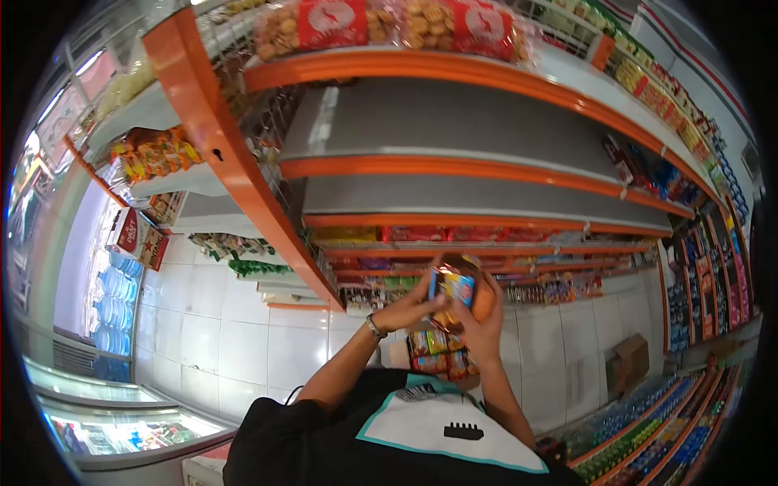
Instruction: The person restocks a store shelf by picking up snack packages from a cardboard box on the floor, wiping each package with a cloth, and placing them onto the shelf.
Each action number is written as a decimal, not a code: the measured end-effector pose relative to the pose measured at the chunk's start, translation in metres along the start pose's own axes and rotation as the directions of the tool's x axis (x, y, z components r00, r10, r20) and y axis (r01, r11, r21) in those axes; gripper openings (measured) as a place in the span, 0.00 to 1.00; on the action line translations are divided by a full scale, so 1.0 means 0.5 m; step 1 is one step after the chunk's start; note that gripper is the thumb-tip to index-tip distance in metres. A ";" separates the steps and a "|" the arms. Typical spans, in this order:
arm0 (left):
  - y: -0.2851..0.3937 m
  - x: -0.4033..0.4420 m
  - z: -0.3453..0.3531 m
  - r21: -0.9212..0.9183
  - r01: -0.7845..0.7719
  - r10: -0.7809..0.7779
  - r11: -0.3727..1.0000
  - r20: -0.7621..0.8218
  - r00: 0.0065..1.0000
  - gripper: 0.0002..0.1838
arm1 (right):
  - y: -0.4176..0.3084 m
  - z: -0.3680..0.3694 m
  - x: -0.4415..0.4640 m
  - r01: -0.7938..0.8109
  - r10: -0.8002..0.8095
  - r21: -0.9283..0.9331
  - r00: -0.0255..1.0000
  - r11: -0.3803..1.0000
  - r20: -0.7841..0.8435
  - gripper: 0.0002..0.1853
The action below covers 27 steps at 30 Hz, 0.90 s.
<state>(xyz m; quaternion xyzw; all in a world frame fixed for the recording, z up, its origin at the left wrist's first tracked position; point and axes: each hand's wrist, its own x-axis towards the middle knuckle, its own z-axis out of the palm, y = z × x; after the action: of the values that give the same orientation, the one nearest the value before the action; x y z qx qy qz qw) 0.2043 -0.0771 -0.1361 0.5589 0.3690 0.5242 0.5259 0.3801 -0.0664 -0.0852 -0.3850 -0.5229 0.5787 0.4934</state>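
Both hands are closed around a shiny brown and orange snack pack [455, 283] with a blue label, held up in front of my chest. My left hand [415, 309] grips its left side, thumb across the front. My right hand [481, 324] holds the lower right side, next to a rounded orange part [484, 301]. Whether that part belongs to the same pack or to a second one, I cannot tell. Below the hands, an open carton [399, 355] on the floor contains several colourful packs [438, 353].
Ahead stands an orange-edged shelf rack [454, 168]; its upright post [231, 174] is left of me. Bagged biscuits [332, 28] lie on its top shelf. Water gallons [113, 312] and a glass-topped freezer [138, 429] are left; a cardboard box [628, 363] and bottle shelves [648, 425] right.
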 end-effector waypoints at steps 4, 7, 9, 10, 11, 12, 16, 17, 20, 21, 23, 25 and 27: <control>-0.032 -0.010 0.017 -0.380 0.138 -0.244 0.914 -0.246 0.938 0.34 | 0.045 0.023 -0.016 0.434 -0.386 -0.338 0.900 0.835 0.202 0.41; -0.020 -0.012 0.013 -0.759 0.137 -0.389 0.637 -0.164 0.906 0.31 | -0.001 0.038 -0.031 0.655 -0.401 -0.529 0.753 0.539 0.522 0.39; -0.031 -0.021 0.011 -0.758 0.181 -0.403 0.627 -0.117 0.908 0.32 | -0.014 0.031 -0.018 0.678 -0.359 -0.561 0.731 0.475 0.581 0.38; -0.029 -0.021 0.018 -0.757 0.208 -0.409 0.619 -0.084 0.909 0.33 | -0.024 0.023 0.002 0.707 -0.342 -0.576 0.705 0.411 0.621 0.36; -0.025 -0.021 0.029 -0.703 0.255 -0.467 0.664 -0.124 0.875 0.35 | -0.030 0.013 0.019 0.733 -0.321 -0.586 0.679 0.345 0.660 0.35; -0.020 -0.020 0.030 -0.700 0.270 -0.472 0.661 -0.108 0.875 0.35 | -0.034 0.002 0.034 0.723 -0.323 -0.598 0.690 0.346 0.648 0.35; 0.015 -0.001 0.041 -0.695 0.334 -0.479 0.636 -0.018 0.877 0.34 | -0.026 -0.028 0.050 0.596 -0.423 -0.665 0.798 0.450 0.429 0.38; 0.006 0.006 0.042 -0.735 0.280 -0.441 0.617 -0.029 0.897 0.34 | -0.025 -0.028 0.030 0.615 -0.411 -0.636 0.788 0.467 0.459 0.38; 0.015 0.018 0.056 -0.776 0.259 -0.445 0.575 -0.031 0.895 0.34 | -0.028 -0.015 0.000 0.647 -0.393 -0.584 0.762 0.490 0.514 0.36; 0.005 0.013 0.063 -0.746 0.274 -0.453 0.606 -0.041 0.890 0.34 | -0.026 -0.018 0.003 0.663 -0.383 -0.598 0.748 0.450 0.541 0.35; -0.008 0.004 0.064 -0.636 0.379 -0.506 0.672 -0.021 0.862 0.31 | -0.034 -0.033 0.023 0.694 -0.419 -0.593 0.720 0.408 0.554 0.32; -0.009 0.003 0.068 -0.644 0.390 -0.509 0.658 0.002 0.861 0.32 | -0.017 -0.059 0.047 0.613 -0.449 -0.616 0.787 0.495 0.422 0.33; 0.000 0.007 0.064 -0.663 0.357 -0.461 0.658 0.020 0.887 0.32 | 0.003 -0.060 0.046 0.498 -0.467 -0.613 0.855 0.613 0.226 0.34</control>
<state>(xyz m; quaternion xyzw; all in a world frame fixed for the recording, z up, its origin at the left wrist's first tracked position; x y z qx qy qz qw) 0.2360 -0.0802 -0.1323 0.2027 0.3185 0.5269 0.7615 0.4037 -0.0370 -0.0898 -0.3643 -0.7851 0.2134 0.4531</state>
